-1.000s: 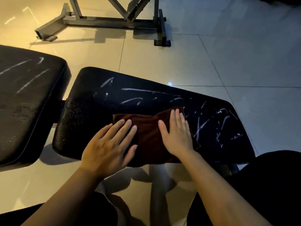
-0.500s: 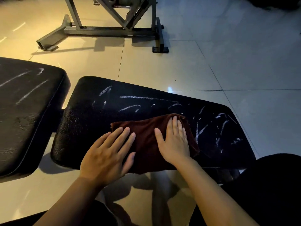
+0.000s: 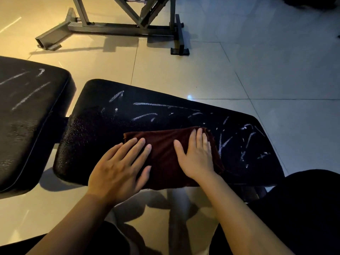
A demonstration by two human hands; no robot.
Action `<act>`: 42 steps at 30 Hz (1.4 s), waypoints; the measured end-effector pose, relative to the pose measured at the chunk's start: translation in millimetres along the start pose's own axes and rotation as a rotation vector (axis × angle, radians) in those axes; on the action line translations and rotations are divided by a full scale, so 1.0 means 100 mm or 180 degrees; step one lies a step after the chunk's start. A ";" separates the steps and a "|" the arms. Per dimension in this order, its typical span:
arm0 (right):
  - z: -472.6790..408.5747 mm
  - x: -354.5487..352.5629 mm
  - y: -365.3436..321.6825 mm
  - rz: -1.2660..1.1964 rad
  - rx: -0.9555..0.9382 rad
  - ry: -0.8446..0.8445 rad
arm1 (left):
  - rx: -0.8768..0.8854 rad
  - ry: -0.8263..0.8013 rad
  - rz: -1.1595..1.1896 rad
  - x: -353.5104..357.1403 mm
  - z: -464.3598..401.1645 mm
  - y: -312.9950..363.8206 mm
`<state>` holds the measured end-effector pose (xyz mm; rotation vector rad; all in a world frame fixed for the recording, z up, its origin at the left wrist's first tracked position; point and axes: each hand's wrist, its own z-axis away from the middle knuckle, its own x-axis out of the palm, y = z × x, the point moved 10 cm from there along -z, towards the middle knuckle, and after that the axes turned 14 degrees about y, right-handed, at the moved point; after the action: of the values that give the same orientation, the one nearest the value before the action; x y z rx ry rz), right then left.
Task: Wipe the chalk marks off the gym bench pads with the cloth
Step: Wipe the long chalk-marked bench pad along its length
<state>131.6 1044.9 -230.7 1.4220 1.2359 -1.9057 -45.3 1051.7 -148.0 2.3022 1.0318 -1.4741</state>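
Observation:
A dark brown cloth [image 3: 165, 155] lies flat on the near half of the long black bench pad [image 3: 95, 126]. White chalk marks [image 3: 147, 104] streak the pad beyond the cloth and to its right. My left hand [image 3: 119, 166] presses flat on the cloth's left edge, fingers straight. My right hand [image 3: 196, 155] lies flat on the cloth's right part, fingertips at its far edge. A second black pad [image 3: 27, 116] at the left carries faint chalk streaks too.
A grey metal equipment frame [image 3: 119, 28] stands on the tiled floor [image 3: 266, 61] behind the bench. My dark-clothed knees fill the bottom corners, the right one [image 3: 303, 208] close against the pad's near right end.
Both hands stay flat on the cloth and have shifted only slightly on the pad. The view has tilted, so the bench sits lower in the frame.

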 end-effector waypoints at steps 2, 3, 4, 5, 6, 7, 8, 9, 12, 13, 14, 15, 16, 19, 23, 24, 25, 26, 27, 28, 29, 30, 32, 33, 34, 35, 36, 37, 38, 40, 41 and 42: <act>0.00 -0.06 0.01 -0.0075 -0.0020 -0.0028 | -0.0004 -0.0160 0.0001 0.02 0.00 0.00; 0.10 -0.10 0.03 -0.0116 -0.0057 -0.0063 | 0.0015 -0.0242 0.0004 0.03 -0.01 0.00; 0.27 -0.14 0.05 -0.0155 -0.0108 -0.0094 | 0.0026 -0.0301 0.0006 0.04 -0.02 0.02; 0.45 -0.16 0.09 -0.0172 -0.0155 -0.0122 | 0.0019 -0.0321 0.0000 0.05 -0.05 0.04; 0.63 -0.18 0.12 -0.0166 -0.0185 -0.0180 | 0.0003 -0.0317 -0.0009 0.05 -0.08 0.06; 0.75 -0.18 0.15 -0.0157 -0.0199 -0.0248 | 0.0009 -0.0302 -0.0010 0.07 -0.10 0.10; 0.80 -0.17 0.17 -0.0136 -0.0202 -0.0304 | 0.0032 -0.0299 0.0006 0.09 -0.10 0.14; 0.78 -0.17 0.18 -0.0099 -0.0204 -0.0339 | 0.0049 -0.0301 0.0037 0.10 -0.11 0.16; 0.52 -0.14 0.13 -0.0176 -0.0233 -0.0273 | -0.0026 -0.0378 0.0103 0.14 -0.14 0.16; 0.41 -0.14 0.12 -0.0213 -0.0264 -0.0233 | -0.0089 -0.0421 0.0115 0.15 -0.14 0.15; 0.31 -0.14 0.12 -0.0226 -0.0294 -0.0187 | -0.0161 -0.0452 0.0134 0.16 -0.16 0.15; 0.20 -0.12 0.12 -0.0218 -0.0313 -0.0162 | -0.0216 -0.0458 0.0146 0.17 -0.17 0.14; 0.10 -0.11 0.12 -0.0208 -0.0313 -0.0168 | -0.0245 -0.0467 0.0151 0.17 -0.18 0.14; -0.12 -0.09 0.13 -0.0204 -0.0285 -0.0102 | -0.0261 -0.0542 0.0133 0.18 -0.18 0.14; -0.09 -0.12 0.16 -0.0262 -0.0314 0.0187 | -0.0271 -0.0633 0.0104 0.19 -0.17 0.14; -0.07 -0.13 0.17 -0.0304 -0.0311 0.0198 | -0.0276 -0.0648 0.0104 0.19 -0.17 0.14; -0.07 -0.13 0.17 -0.0323 -0.0296 0.0188 | -0.0277 -0.0654 0.0110 0.19 -0.17 0.15; -0.08 -0.13 0.18 -0.0315 -0.0266 0.0179 | -0.0276 -0.0649 0.0120 0.19 -0.17 0.15; -0.10 -0.15 0.18 -0.0275 -0.0242 0.0186 | -0.0274 -0.0638 0.0127 0.19 -0.17 0.15; -0.11 -0.17 0.18 -0.0187 -0.0243 0.0226 | -0.0271 -0.0633 0.0127 0.18 -0.17 0.15; -0.11 -0.21 0.18 -0.0057 -0.0275 0.0307 | -0.0266 -0.0632 0.0120 0.18 -0.17 0.15; -0.10 -0.25 0.18 0.0067 -0.0312 0.0393 | -0.0260 -0.0643 0.0118 0.18 -0.17 0.15; -0.01 -0.29 0.18 0.0165 -0.0314 0.0495 | -0.0242 -0.0666 0.0136 0.18 -0.16 0.16; 0.06 -0.29 0.17 0.0167 -0.0297 0.0518 | -0.0237 -0.0659 0.0144 0.17 -0.17 0.16; 0.15 -0.29 0.16 0.0156 -0.0275 0.0531 | -0.0226 -0.0641 0.0147 0.16 -0.17 0.16; 0.24 -0.29 0.16 0.0151 -0.0248 0.0521 | -0.0203 -0.0628 0.0144 0.15 -0.17 0.17; 0.33 -0.27 0.16 0.0173 -0.0226 0.0483 | -0.0175 -0.0630 0.0142 0.15 -0.16 0.17; 0.43 -0.26 0.17 0.0221 -0.0229 0.0439 | -0.0138 -0.0645 0.0146 0.15 -0.14 0.18; 0.52 -0.25 0.18 0.0281 -0.0243 0.0397 | -0.0089 -0.0659 0.0156 0.16 -0.13 0.19; 0.67 -0.25 0.21 0.0395 -0.0266 0.0353 | 0.0038 -0.0679 0.0161 0.17 -0.11 0.21; 0.72 -0.27 0.22 0.0451 -0.0266 0.0359 | 0.0089 -0.0687 0.0160 0.18 -0.10 0.23; 0.75 -0.28 0.21 0.0508 -0.0262 0.0357 | 0.0118 -0.0691 0.0165 0.18 -0.09 0.23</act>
<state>120.5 966.2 -208.0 1.5528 1.1981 -1.6709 -19.4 1047.3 -163.8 2.1168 0.8852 -1.6902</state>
